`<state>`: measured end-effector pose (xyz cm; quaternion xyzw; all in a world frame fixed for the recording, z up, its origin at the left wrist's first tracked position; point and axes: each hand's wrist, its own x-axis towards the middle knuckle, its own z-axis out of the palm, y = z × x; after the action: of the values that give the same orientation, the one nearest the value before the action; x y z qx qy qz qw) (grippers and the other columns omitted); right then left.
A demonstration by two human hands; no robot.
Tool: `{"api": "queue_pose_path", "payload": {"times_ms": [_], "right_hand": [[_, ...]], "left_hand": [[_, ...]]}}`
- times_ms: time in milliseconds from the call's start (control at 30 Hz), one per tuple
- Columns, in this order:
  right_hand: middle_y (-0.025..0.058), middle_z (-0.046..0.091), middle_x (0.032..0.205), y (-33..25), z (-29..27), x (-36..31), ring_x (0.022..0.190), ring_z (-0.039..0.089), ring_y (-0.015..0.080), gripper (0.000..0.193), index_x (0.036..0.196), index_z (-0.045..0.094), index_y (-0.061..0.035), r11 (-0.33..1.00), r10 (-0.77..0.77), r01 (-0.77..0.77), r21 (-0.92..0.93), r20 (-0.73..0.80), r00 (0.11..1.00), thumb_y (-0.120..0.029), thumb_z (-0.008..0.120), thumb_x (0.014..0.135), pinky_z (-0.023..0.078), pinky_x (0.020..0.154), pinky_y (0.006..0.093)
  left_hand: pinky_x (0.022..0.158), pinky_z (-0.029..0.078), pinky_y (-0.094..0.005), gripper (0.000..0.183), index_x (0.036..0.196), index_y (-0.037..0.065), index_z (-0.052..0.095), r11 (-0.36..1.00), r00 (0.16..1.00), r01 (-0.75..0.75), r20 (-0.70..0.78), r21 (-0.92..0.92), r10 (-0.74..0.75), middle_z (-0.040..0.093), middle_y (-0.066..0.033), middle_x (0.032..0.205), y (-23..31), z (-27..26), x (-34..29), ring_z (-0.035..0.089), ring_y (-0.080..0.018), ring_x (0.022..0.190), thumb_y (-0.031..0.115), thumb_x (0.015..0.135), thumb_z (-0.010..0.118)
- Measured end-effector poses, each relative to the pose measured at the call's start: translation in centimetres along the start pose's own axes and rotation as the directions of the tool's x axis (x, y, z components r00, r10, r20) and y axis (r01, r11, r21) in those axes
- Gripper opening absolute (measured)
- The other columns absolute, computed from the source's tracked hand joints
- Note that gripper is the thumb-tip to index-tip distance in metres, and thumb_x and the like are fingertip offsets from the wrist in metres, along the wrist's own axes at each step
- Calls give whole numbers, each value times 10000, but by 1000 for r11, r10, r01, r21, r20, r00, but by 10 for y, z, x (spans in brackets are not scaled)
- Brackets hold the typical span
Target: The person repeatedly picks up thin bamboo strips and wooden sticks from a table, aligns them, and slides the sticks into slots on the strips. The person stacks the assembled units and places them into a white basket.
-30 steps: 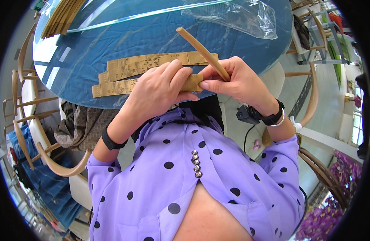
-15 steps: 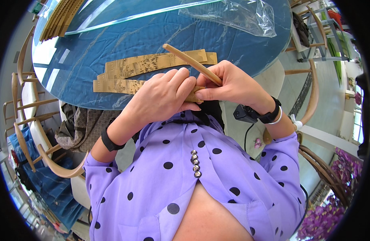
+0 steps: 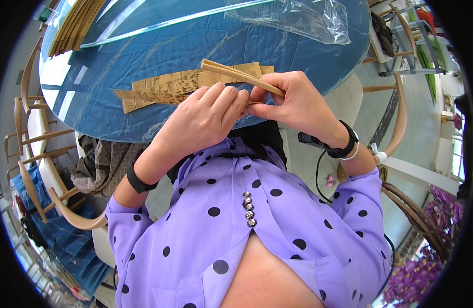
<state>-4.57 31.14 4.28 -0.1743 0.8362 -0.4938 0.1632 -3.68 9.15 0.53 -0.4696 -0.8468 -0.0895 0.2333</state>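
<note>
Working over a round blue-covered table, a person in a dotted lilac shirt curls the fingers of the left hand around a printed brown paper strip, whose free end points left above the tabletop. The right hand grips light wooden sticks between thumb and fingers, slanting up and left across the strip's line (whether its thumb also pinches the paper cannot be told). Flat brown strips lie just beyond; a fanned stack and clear plastic sit farther off.
</note>
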Motion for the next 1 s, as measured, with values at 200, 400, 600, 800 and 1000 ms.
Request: {"api": "queue_pose_path", "payload": {"times_ms": [200, 400, 600, 800, 1000], "right_hand": [[-30, 579, 718, -10, -13, -5, 564, 349, 33, 288, 924, 684, -4, 996, 21, -22, -88, -8, 1000, -177, 854, 768, 306, 508, 227], [54, 576, 708, 8, -32, -34, 555, 525, 206, 405, 880, 656, -19, 826, -387, 249, -505, -190, 902, -404, 772, 828, 411, 500, 313], [35, 472, 650, 9, -35, -53, 521, 496, 190, 352, 830, 639, -54, 430, -623, 217, -876, -114, 774, -381, 771, 829, 379, 444, 303], [32, 486, 651, 6, -29, -59, 526, 513, 188, 365, 860, 650, -38, 385, -611, 193, -902, -92, 786, -377, 779, 819, 387, 439, 304], [40, 520, 662, 8, -21, -53, 545, 554, 200, 370, 919, 674, -20, 431, -516, 207, -878, -51, 855, -376, 741, 850, 432, 465, 315]], "left_hand": [[704, 504, -301, 385, 1144, -39, 588, 999, 999, 38, -31, -33, -40, 526, -60, 901, -1, -5, 1, 565, -184, 817, 223, 875, 672], [756, 527, -328, 423, 1154, -49, 586, 997, 998, 55, -28, -55, -56, 558, -77, 956, -4, -5, -1, 584, -209, 870, 256, 879, 689], [814, 544, -387, 539, 1241, -30, 542, 982, 994, 108, 5, -155, -108, 593, -129, 1045, -3, -6, -2, 612, -291, 953, 242, 825, 753], [816, 546, -391, 544, 1227, -41, 533, 979, 993, 121, 17, -162, -120, 591, -131, 1040, -4, -4, -3, 614, -303, 957, 227, 815, 765], [814, 532, -375, 448, 1169, -51, 551, 989, 993, 113, -15, -96, -115, 566, -109, 998, -6, -2, -1, 586, -256, 893, 242, 867, 705]]}}
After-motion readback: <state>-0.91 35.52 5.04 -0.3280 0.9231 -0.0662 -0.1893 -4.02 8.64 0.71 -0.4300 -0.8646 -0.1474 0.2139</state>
